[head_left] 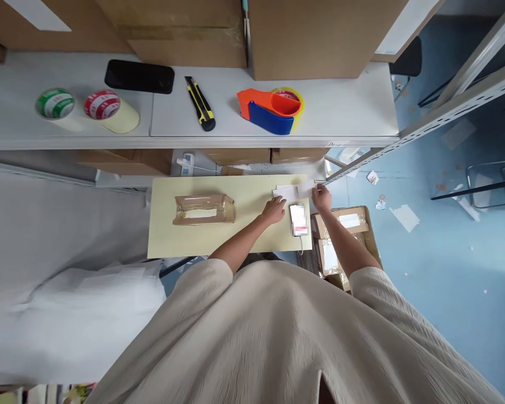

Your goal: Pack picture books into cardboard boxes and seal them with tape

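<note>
My left hand (274,210) rests on the pale yellow table (168,235), its fingers pressing the near edge of a small stack of white paper labels (287,192). My right hand (321,197) pinches one white label (306,188) at the table's far right corner. A phone (298,219) lies on the table between my two hands, with a cable at its near end. A small parcel wrapped in brown tape (204,209) lies on the table to the left, away from both hands.
On the white shelf (340,115) above lie a green tape roll (55,104), a red tape roll (105,106), a black phone (139,76), a yellow-black utility knife (200,103) and an orange-blue tape dispenser (271,109). Cardboard boxes (340,235) sit on the blue floor at right.
</note>
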Demonstrator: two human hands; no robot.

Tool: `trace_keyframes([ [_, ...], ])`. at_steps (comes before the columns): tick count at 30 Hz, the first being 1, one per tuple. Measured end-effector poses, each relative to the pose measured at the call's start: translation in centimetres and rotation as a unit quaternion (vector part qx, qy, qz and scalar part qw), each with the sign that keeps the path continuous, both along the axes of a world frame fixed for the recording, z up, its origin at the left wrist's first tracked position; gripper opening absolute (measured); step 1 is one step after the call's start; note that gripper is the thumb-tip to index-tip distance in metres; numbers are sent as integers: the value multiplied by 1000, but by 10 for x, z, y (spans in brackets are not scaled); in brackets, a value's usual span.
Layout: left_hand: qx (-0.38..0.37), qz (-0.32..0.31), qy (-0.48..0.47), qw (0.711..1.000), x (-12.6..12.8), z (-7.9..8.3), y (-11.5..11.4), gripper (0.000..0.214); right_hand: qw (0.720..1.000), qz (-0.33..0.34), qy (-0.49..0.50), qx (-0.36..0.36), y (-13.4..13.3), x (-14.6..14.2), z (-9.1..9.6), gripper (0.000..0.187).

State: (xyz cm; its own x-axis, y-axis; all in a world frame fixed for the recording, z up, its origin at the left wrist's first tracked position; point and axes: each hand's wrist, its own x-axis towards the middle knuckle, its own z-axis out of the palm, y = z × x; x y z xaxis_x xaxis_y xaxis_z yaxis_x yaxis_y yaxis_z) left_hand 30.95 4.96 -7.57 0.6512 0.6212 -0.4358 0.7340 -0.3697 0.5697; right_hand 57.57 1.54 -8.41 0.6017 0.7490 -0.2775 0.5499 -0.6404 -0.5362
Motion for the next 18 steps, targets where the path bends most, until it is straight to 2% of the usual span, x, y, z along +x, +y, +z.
trace_keyframes([
  [4, 1, -19, 8, 1000, 32, -14, 17, 72, 998, -65, -1, -25, -2, 21, -11, 37],
  [9, -12, -1, 25, 1000, 48, -29, 23, 95, 992, -113, 27, -39, -7, 35, -25, 29],
  [14, 1, 5, 57, 998, 58, -36, 26, 90, 989, -123, 58, -48, -9, 40, -37, 25],
  [18, -8, 17, 53, 998, 63, -37, 32, 96, 990, -122, 66, -37, -12, 46, -46, 26],
])
